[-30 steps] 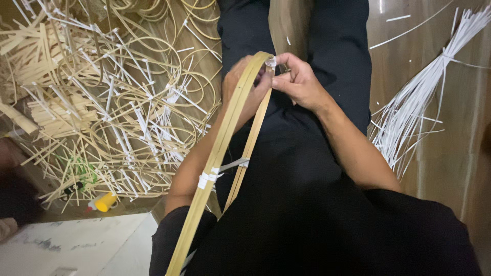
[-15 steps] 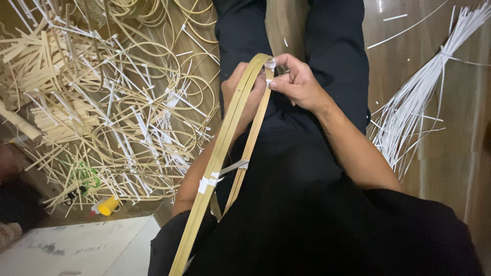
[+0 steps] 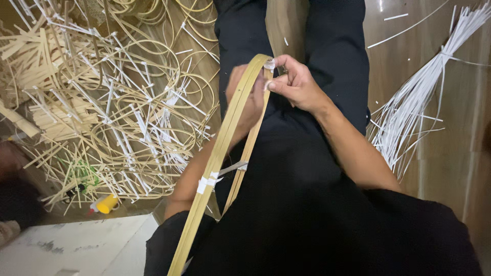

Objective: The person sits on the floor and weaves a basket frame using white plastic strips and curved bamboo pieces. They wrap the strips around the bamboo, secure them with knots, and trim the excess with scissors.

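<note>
A bent bamboo strip hoop (image 3: 223, 148) runs from the lower middle up over my lap, its curved end at the top. A white tie (image 3: 207, 182) wraps the strip lower down. My left hand (image 3: 244, 105) grips the hoop from behind near the bend, partly hidden by the strips. My right hand (image 3: 295, 84) pinches a small white tie (image 3: 269, 64) at the hoop's top end, thumb and forefinger pressed together on it. I sit in dark clothes, legs stretched out over the wooden floor.
A big tangle of bamboo hoops and strips with white ties (image 3: 107, 102) covers the floor at left. A bundle of white ties (image 3: 424, 102) lies at right. A small yellow-capped bottle (image 3: 105, 204) sits near a pale board (image 3: 76, 248).
The view has shifted slightly. My right hand's fingers have drawn tighter on the white tie at the hoop's top; the left hand keeps its hold.
</note>
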